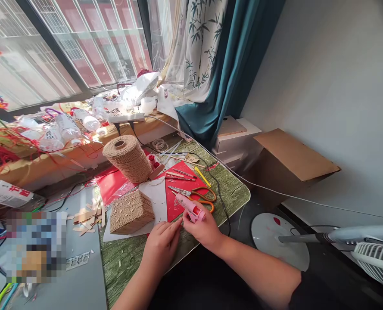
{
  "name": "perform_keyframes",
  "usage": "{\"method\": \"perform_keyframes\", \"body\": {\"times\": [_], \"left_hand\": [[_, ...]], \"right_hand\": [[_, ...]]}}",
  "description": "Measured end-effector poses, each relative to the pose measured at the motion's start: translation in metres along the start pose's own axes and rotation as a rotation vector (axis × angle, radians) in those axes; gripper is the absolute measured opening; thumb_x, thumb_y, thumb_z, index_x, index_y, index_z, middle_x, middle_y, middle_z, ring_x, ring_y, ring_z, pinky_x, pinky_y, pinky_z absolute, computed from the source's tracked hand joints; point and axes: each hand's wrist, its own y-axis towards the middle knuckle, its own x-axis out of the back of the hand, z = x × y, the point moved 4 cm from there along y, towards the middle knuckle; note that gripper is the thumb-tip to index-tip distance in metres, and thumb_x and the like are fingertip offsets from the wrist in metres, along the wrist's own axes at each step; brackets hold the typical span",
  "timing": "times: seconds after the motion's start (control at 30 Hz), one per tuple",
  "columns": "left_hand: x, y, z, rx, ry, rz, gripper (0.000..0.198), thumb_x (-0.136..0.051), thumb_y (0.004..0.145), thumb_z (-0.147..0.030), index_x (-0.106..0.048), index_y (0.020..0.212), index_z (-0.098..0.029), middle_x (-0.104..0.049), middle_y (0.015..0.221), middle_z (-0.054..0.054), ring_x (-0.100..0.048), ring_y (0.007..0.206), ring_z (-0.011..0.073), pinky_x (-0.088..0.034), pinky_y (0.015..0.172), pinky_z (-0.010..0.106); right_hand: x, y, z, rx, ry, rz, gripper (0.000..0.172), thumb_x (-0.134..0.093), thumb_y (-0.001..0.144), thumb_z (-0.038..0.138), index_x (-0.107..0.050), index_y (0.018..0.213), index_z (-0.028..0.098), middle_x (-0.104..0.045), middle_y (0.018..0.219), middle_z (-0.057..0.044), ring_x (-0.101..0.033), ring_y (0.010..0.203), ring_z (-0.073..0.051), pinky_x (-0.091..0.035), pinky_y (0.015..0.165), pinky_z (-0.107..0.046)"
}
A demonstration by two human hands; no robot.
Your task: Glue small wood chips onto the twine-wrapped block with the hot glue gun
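My right hand (pixel 207 230) is wrapped round a pink hot glue gun (pixel 191 209), its nozzle pointing up and to the left. Close beside it, my left hand (pixel 161 245) has its fingers pressed together at the table's near edge; whatever they pinch is too small or hidden to make out. Just left of the glue gun sits a box wrapped in twine (pixel 131 212), with small pale bumps on top, on white paper (pixel 159 196). Behind it stands a large spool of twine (pixel 126 158). Scissors (pixel 180 191) with orange handles lie behind the glue gun on a red sheet (pixel 174 211).
A yellow craft knife (pixel 203 177) and pencils lie beyond the scissors. Wooden sticks (pixel 89 215) are piled left. A black cable (pixel 222 200) crosses the table's right side. Bottles and red cord crowd the windowsill (pixel 81 153). A fan (pixel 375 258) stands right.
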Motion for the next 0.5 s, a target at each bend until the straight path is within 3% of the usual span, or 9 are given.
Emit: {"method": "perform_keyframes", "body": {"times": [0.17,0.3,0.5], "left_hand": [[0.009,-0.006,0.010,0.157,-0.083,0.005,0.014,-0.064,0.098,-0.025,-0.077,0.105,-0.025,-0.078,0.088,0.004,-0.070,0.078,0.0181,-0.054,0.073,0.029],[0.015,-0.013,0.020,0.332,-0.079,0.008,0.017,-0.069,0.095,-0.037,-0.075,0.085,-0.024,-0.074,0.078,0.001,-0.066,0.067,0.0162,-0.050,0.064,0.027],[0.016,-0.009,0.013,0.362,-0.147,-0.006,0.016,-0.070,0.093,-0.037,-0.075,0.087,-0.024,-0.072,0.075,0.000,-0.063,0.066,0.0152,-0.049,0.063,0.026]], "right_hand": [[0.006,0.005,-0.003,-0.132,0.116,0.017,0.012,-0.069,0.076,0.024,-0.062,0.086,0.022,-0.061,0.073,0.002,-0.055,0.063,-0.015,-0.048,0.062,-0.029],[0.002,0.000,0.002,-0.299,0.328,0.281,0.010,-0.069,0.077,0.027,-0.060,0.076,0.022,-0.060,0.065,0.003,-0.056,0.058,-0.014,-0.041,0.052,-0.026],[0.000,-0.007,0.014,-0.309,0.411,0.392,0.023,-0.080,0.077,0.037,-0.066,0.085,0.020,-0.066,0.074,0.001,-0.060,0.065,-0.015,-0.038,0.049,-0.023]]}}
